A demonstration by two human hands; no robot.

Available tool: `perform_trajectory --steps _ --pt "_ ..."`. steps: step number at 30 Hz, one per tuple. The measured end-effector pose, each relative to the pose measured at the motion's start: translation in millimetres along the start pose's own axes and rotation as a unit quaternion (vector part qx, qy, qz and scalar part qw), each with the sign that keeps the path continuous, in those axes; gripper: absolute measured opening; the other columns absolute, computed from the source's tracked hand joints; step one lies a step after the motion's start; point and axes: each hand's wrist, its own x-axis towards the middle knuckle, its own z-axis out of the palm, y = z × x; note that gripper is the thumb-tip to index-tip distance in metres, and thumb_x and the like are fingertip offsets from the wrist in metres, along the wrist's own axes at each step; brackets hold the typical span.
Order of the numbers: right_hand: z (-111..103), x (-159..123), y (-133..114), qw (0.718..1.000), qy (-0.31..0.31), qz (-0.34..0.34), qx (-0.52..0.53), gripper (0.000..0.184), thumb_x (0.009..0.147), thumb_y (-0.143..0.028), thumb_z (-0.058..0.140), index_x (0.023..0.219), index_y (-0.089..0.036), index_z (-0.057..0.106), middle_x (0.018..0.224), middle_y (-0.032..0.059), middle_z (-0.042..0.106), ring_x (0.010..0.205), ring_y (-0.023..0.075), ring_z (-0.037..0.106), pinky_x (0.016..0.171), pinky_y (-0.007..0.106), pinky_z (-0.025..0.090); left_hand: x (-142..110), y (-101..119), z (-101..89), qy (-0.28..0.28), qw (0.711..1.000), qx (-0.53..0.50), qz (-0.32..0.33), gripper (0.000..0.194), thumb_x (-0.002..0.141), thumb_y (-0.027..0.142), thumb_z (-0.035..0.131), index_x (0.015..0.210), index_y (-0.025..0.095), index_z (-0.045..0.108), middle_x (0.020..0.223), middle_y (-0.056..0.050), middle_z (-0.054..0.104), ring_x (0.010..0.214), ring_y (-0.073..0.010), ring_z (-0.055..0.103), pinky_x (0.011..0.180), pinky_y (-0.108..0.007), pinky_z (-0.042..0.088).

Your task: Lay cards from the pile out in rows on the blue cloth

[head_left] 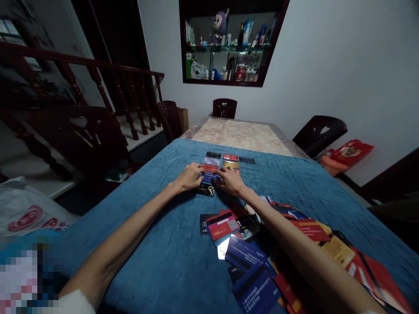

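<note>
My left hand (191, 177) reaches to a column of overlapping cards, its fingers curled down at the column's left edge. Across from it, my right hand (230, 179) is bent with its fingertips at the right edge. A blue card (208, 178) lies between the two hands, and the fingers of both appear to pinch its sides. Just beyond is a red card (210, 168); nearer me is a black card (206, 189) with a gold pattern. A second column, topped by a red card (231, 157) and a gold card (231, 165), is partly hidden by my right hand.
A dark card (247, 160) lies right of the columns. A loose heap of cards, including a pink-red card (222, 226) and a blue card (257, 290), spreads under my right forearm. The blue cloth (147, 244) covers the near table. Chairs (224, 108) stand around it.
</note>
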Motion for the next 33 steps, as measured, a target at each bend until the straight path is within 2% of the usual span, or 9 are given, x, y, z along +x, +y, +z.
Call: perform_trajectory --steps 7,17,27,30,33 --pt "-15 -24 4 0.999 0.032 -0.026 0.005 0.027 0.092 -0.033 0.054 0.116 -0.027 0.066 0.12 0.0087 0.064 0.114 0.0288 0.046 0.084 0.04 0.039 -15 33 -10.2 0.012 0.999 -0.007 0.052 0.017 0.089 0.015 0.051 0.085 0.015 0.068 0.095 -0.009 0.065 0.092 -0.0226 0.057 0.081 -0.035 0.046" --pt "-18 -69 14 0.988 0.122 -0.085 0.048 0.016 0.091 -0.025 0.055 0.096 -0.024 0.07 0.103 0.0078 0.07 0.105 0.0253 0.047 0.081 0.037 0.033 -39 63 -14.4 -0.007 0.995 -0.02 0.098 0.019 0.091 0.015 0.049 0.084 0.015 0.066 0.089 -0.008 0.066 0.087 -0.0197 0.056 0.078 -0.034 0.042" --pt "-15 -106 16 0.98 0.115 -0.134 0.096 0.02 0.094 -0.03 0.052 0.1 -0.024 0.07 0.102 0.0089 0.069 0.107 0.0268 0.047 0.085 0.04 0.036 -56 80 -9.4 0.007 0.99 -0.051 0.132 0.014 0.087 0.018 0.051 0.082 0.016 0.065 0.085 -0.006 0.066 0.084 -0.0194 0.057 0.075 -0.033 0.04" --pt "-17 -114 14 0.977 0.084 -0.155 0.121 0.02 0.093 -0.03 0.053 0.103 -0.024 0.07 0.104 0.0093 0.068 0.106 0.0268 0.047 0.086 0.041 0.038 -62 86 -10.8 -0.012 0.986 -0.053 0.156 0.011 0.081 0.023 0.058 0.084 0.016 0.065 0.085 -0.007 0.066 0.085 -0.0204 0.057 0.075 -0.033 0.041" --pt "-21 -119 10 0.973 0.036 -0.182 0.139 0.022 0.092 -0.028 0.054 0.108 -0.024 0.069 0.108 0.0093 0.067 0.107 0.0267 0.047 0.087 0.042 0.04 -66 90 -12.4 -0.042 0.981 -0.036 0.186 0.016 0.078 0.032 0.062 0.082 0.016 0.064 0.082 -0.007 0.064 0.082 -0.021 0.057 0.075 -0.034 0.042"
